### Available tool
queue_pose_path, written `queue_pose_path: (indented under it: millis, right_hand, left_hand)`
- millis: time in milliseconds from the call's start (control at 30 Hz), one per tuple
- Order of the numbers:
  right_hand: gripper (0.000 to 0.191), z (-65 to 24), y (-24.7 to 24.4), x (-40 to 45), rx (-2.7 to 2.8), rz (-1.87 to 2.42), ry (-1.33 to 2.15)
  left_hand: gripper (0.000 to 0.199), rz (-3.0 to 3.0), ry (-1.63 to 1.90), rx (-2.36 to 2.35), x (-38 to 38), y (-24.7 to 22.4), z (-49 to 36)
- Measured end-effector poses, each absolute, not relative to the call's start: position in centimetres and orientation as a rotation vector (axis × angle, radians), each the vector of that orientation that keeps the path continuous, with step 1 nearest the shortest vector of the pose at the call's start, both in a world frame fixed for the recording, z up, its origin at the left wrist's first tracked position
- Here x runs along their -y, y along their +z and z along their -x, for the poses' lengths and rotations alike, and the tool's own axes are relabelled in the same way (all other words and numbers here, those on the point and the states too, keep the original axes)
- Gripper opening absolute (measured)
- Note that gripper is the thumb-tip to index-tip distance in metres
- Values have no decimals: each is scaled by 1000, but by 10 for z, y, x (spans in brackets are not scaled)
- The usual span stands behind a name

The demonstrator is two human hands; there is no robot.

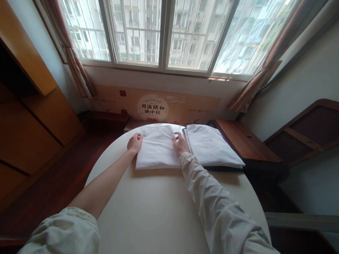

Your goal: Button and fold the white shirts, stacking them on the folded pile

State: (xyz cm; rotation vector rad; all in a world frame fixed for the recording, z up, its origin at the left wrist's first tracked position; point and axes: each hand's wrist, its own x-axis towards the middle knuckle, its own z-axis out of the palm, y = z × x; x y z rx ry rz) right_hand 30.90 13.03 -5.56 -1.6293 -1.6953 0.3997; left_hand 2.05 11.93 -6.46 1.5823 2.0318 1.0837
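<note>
A folded white cloth (pixel 156 150), perhaps a garment, lies flat near the far edge of the round white table (pixel 155 211). Its left edge is pinched by my left hand (pixel 135 142), with the fingers curled in. On the opposite side, my right hand (pixel 180 143) has its bent fingers and thumb at the cloth's right edge, closed on it as far as I can see. Just right of that hand sits a stack of folded white cloth (pixel 213 145). A dark striped piece (pixel 226 169) shows under the stack's near edge.
Beyond the table stand a printed cardboard panel (pixel 187 103) and a barred window (pixel 139 29). A brown wooden desk (pixel 244 140) is at the right, with a wooden-framed panel (pixel 311 128) leaning by the wall. Wooden cabinets (pixel 47 115) line the left.
</note>
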Motion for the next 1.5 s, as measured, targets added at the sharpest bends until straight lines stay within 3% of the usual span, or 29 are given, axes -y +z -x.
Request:
queue_pose_path:
  millis: [200, 300, 433, 567, 800, 1067, 1233, 1500]
  right_hand:
    - [53, -300, -48, -127, 1860, 1576, 286]
    - [53, -301, -42, -124, 1935, 1707, 224]
    - [66, -293, -31, -116, 2044, 1839, 95]
    - [67, -273, -30, -111, 2376, 1535, 90]
    - [70, -261, -51, -129, 2471, 1534, 301]
    - [71, -278, -51, -146, 2387, 1741, 333]
    - [71, -285, -56, -98, 2509, 1529, 195]
    - [80, -303, -63, -46, 2546, 1497, 226]
  left_hand:
    - [42, -1579, 1372, -1761, -130, -72, -24]
    - [55, -1492, 1372, -1925, -130, -70, -20]
    - [53, -1823, 1309, -2075, -122, -59, -31]
    - [58, -2406, 899, -1814, -115, -53, -54]
    - [68, -2348, 356, -1871, -121, -65, -57]
    - [70, -2361, 395, -1884, -92, -54, -58]
    - [72, -2617, 459, -1370, -37, -55, -49]
    - [78, -2637, 443, -1394, -18, -61, -40]
